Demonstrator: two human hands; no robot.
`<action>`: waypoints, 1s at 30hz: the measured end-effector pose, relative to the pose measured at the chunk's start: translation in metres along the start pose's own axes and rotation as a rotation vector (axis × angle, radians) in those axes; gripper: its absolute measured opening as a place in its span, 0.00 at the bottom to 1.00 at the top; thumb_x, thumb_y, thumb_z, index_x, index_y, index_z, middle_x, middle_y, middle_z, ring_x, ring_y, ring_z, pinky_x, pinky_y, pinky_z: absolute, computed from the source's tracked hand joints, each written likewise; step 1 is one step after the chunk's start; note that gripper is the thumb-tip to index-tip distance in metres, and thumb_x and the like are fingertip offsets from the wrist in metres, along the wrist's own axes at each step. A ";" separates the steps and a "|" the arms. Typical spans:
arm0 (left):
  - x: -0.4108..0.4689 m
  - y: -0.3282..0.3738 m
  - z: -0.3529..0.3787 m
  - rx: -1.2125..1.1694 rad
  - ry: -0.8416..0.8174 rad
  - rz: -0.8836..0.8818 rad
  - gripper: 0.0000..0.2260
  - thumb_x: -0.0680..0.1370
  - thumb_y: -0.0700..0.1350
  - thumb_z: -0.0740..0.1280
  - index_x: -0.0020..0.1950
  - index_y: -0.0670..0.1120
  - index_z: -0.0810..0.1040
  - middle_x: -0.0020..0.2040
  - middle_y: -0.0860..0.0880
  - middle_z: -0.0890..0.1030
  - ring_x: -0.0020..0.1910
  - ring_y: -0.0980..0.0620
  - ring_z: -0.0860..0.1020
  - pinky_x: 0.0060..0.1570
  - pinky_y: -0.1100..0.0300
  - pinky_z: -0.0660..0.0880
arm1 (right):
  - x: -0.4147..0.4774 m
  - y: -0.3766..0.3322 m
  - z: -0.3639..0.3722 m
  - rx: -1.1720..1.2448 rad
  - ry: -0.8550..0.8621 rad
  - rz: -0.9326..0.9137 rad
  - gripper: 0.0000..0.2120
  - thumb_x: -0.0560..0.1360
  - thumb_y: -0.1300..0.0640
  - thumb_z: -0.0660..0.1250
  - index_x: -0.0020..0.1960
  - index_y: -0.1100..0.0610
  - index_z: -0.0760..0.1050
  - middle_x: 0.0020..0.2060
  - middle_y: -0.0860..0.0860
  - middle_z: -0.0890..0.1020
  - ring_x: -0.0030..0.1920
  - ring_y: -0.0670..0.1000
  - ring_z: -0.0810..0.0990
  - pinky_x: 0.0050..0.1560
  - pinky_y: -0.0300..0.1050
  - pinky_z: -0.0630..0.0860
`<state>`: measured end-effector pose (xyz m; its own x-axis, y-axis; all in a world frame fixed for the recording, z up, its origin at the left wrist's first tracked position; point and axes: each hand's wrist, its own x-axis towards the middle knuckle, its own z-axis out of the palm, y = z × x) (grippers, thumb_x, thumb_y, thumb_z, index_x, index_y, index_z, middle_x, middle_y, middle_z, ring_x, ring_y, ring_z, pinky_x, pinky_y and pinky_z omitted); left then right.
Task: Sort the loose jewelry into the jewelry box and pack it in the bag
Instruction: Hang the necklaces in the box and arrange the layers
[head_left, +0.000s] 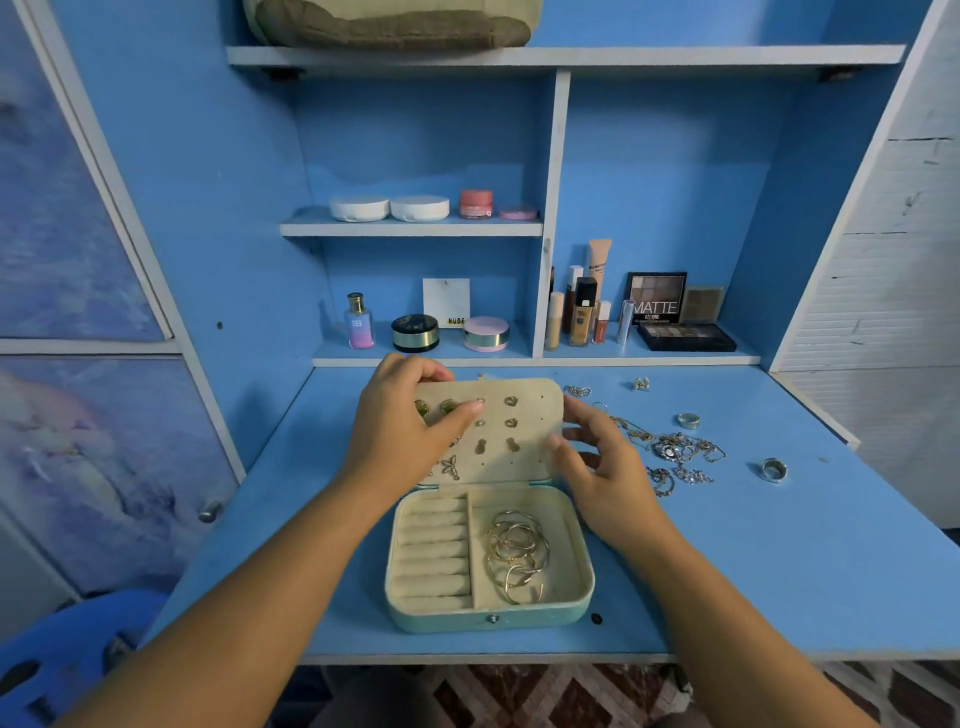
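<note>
Blue surface (779, 571) was backed by blue shelves (415, 228) stocked with cosmetics (582, 317); patterned floor (519, 696) was seen below. Box (488, 618) was set open mid-surface, near the front edge. Lid (524, 431) was gripped at its top left by left hand (400, 431), thumb on the panel. Right hand (608, 478) was held with fingers loosely spread at the lid's right edge; contact could not be told. Bag (389, 26) on the top shelf was cut off by the frame. Earrings (511, 422) on the lid were partly covered by the left hand, so not counted. Bangles (517, 551) in the right of two compartments were tangled; count unclear. Two rings (688, 420) and one tangle of chains (675, 452) were seen loose at right.
</note>
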<state>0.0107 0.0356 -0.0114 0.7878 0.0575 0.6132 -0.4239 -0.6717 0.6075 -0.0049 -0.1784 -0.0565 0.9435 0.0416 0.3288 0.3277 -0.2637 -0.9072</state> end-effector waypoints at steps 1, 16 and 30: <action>-0.004 0.002 -0.002 -0.005 0.015 0.028 0.15 0.68 0.51 0.79 0.47 0.51 0.76 0.47 0.55 0.75 0.48 0.66 0.74 0.46 0.75 0.68 | 0.001 -0.006 -0.001 -0.009 0.006 -0.027 0.19 0.77 0.53 0.65 0.67 0.47 0.69 0.58 0.43 0.77 0.59 0.43 0.75 0.56 0.43 0.77; -0.069 0.006 -0.017 0.101 0.122 0.390 0.15 0.70 0.53 0.75 0.38 0.43 0.78 0.39 0.51 0.74 0.40 0.53 0.71 0.40 0.64 0.69 | -0.031 -0.055 -0.025 -0.342 -0.253 -0.382 0.06 0.74 0.56 0.69 0.50 0.50 0.81 0.45 0.42 0.80 0.48 0.40 0.79 0.50 0.30 0.72; -0.079 0.004 -0.015 0.027 0.104 0.277 0.16 0.70 0.56 0.74 0.38 0.44 0.78 0.39 0.53 0.73 0.40 0.55 0.72 0.40 0.67 0.68 | -0.028 -0.068 -0.011 -0.438 -0.429 -0.286 0.12 0.74 0.53 0.69 0.58 0.46 0.79 0.47 0.42 0.76 0.50 0.40 0.76 0.53 0.38 0.73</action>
<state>-0.0599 0.0396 -0.0494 0.5932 -0.0566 0.8031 -0.6036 -0.6914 0.3971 -0.0543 -0.1723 -0.0011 0.7879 0.5231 0.3250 0.6029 -0.5476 -0.5802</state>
